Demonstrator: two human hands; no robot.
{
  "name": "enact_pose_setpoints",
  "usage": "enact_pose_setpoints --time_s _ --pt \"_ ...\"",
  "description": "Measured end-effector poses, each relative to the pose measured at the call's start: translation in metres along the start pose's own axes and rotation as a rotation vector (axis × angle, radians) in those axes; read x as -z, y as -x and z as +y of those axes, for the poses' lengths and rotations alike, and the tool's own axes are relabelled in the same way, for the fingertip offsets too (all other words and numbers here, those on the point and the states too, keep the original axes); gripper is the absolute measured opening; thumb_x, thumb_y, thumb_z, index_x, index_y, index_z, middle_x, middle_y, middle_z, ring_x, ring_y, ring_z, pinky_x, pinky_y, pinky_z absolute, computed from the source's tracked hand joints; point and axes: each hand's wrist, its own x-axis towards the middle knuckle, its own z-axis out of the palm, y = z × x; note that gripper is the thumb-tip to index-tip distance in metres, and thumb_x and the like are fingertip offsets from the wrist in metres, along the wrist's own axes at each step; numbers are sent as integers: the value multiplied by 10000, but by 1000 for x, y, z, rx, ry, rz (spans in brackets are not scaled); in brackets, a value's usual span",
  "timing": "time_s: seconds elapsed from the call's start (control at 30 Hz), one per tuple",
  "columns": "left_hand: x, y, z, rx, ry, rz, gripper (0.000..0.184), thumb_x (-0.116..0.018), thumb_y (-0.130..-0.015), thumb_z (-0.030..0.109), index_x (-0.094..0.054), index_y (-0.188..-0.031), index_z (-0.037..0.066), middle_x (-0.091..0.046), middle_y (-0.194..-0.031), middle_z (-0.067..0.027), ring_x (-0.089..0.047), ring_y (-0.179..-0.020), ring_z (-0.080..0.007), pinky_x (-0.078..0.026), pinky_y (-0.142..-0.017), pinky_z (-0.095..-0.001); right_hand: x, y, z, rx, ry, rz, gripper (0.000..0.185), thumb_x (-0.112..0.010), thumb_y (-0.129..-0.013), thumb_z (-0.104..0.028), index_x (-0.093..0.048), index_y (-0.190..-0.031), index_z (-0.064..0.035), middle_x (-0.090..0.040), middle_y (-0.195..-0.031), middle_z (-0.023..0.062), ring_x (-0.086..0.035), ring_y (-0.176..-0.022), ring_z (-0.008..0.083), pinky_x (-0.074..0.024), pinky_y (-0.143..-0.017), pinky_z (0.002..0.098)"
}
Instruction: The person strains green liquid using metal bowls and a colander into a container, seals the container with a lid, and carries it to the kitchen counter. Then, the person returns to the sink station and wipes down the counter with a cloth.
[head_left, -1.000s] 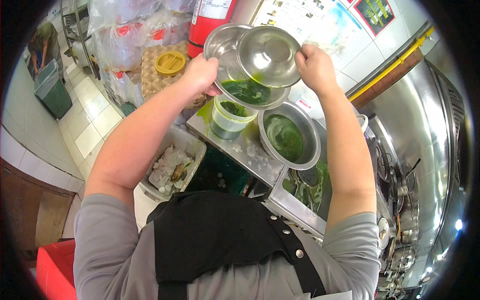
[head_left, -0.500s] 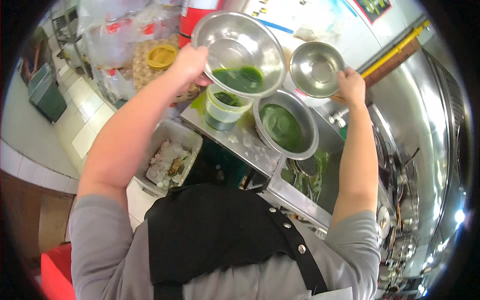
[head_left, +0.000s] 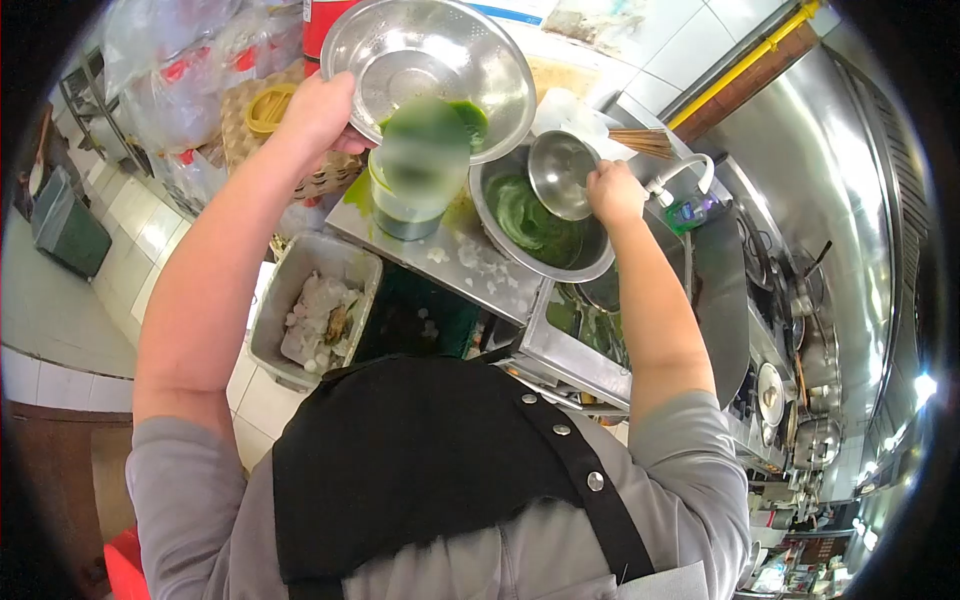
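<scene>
My left hand (head_left: 325,120) grips the rim of a large steel strainer bowl (head_left: 400,60), tilted above a clear plastic tub (head_left: 405,215). Green liquid (head_left: 470,122) lies at the strainer's lower side; a blurred patch hides part of it and the tub's mouth. In my right hand (head_left: 615,193) is a small steel bowl (head_left: 562,177), its inside facing me. It hangs over a wide steel basin (head_left: 590,270) that holds swirled green liquid (head_left: 530,222). Tub and basin stand side by side on the steel counter (head_left: 480,270).
A grey bin (head_left: 268,335) with ice-like pieces and scraps stands below the counter. The sink (head_left: 590,345) has green residue, with a white faucet (head_left: 690,175) behind it. Left are an egg tray (head_left: 235,120) and bagged items (head_left: 165,110). A stove area lies right.
My right hand has brought the small bowl away from the strainer, first rightward, then down over the basin. The strainer, still in my left hand, appears further left as the view shifted.
</scene>
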Motion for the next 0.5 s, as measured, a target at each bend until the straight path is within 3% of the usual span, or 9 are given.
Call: enact_pose_setpoints --time_s 0.2,0.33,0.43,0.5 --pt "-1 -1 -1 14 -50 33 404 -381 -869 233 -577 -1092 -42 -689 -840 -155 -688 -625 -219 -523 -498 -286 -34 12 -6 -55 -65 -29 243 -511 -876 -224 -646 -960 -41 -599 -1064 209 -642 -901 370 -523 -811 460" --pt "-1 -4 -2 31 -38 27 391 -400 -867 235 -591 -1057 -48 -685 -844 -149 -676 -620 -217 -529 -495 -297 -45 11 -8 -117 -152 -104 278 -525 -854 -243 -639 -946 -7 -636 -961 228 -623 -944 384 -504 -854 454" --pt "1 -6 -4 27 -21 22 372 -441 -861 252 -598 -1031 -39 -676 -850 -127 -653 -620 -205 -537 -502 -314 -64 11 -3 -196 -288 -189 265 -516 -870 -232 -621 -953 -3 -656 -855 200 -669 -823 350 -548 -713 448" --pt "1 -7 -4 46 -29 18 370 -439 -862 254 -593 -1039 -31 -674 -845 -121 -652 -616 -202 -532 -495 -312 -64 16 -4 -484 -793 -414 238 -496 -885 -208 -603 -976 -17 -654 -824 167 -676 -707 304 -544 -583 412"
